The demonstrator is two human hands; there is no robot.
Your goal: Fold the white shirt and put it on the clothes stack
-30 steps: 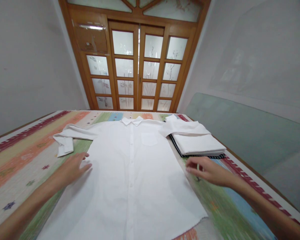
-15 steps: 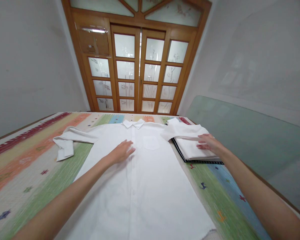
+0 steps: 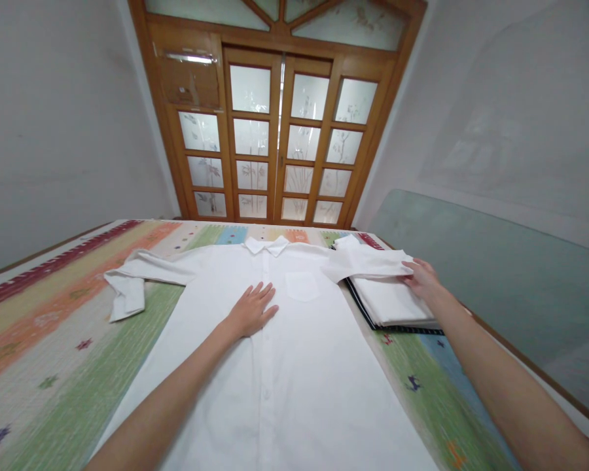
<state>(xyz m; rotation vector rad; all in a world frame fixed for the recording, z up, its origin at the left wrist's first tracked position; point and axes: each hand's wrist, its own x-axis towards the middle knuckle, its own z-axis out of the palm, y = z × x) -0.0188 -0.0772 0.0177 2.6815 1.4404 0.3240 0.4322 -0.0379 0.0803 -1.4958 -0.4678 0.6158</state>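
Observation:
A white button-up shirt (image 3: 285, 366) lies front side up on a striped, many-coloured bed cover (image 3: 53, 307). My left hand (image 3: 251, 311) rests flat on the shirt's chest, fingers spread, just left of the button line and the pocket. My right hand (image 3: 422, 278) is at the end of the shirt's right sleeve (image 3: 368, 261), its fingers closed on the cuff. That sleeve lies across a stack of folded white cloth (image 3: 397, 304). The shirt's left sleeve (image 3: 132, 278) lies bent on the cover at the left.
The folded stack sits on a dark striped piece (image 3: 373, 322) near the bed's right edge. A pale green board (image 3: 495, 275) runs along the right wall. Wooden doors with frosted glass panes (image 3: 279, 157) stand beyond the bed.
My left hand went from the shirt's left edge to its chest and settled flat there. My right hand rose from the cover near the hem to the sleeve end on the folded stack.

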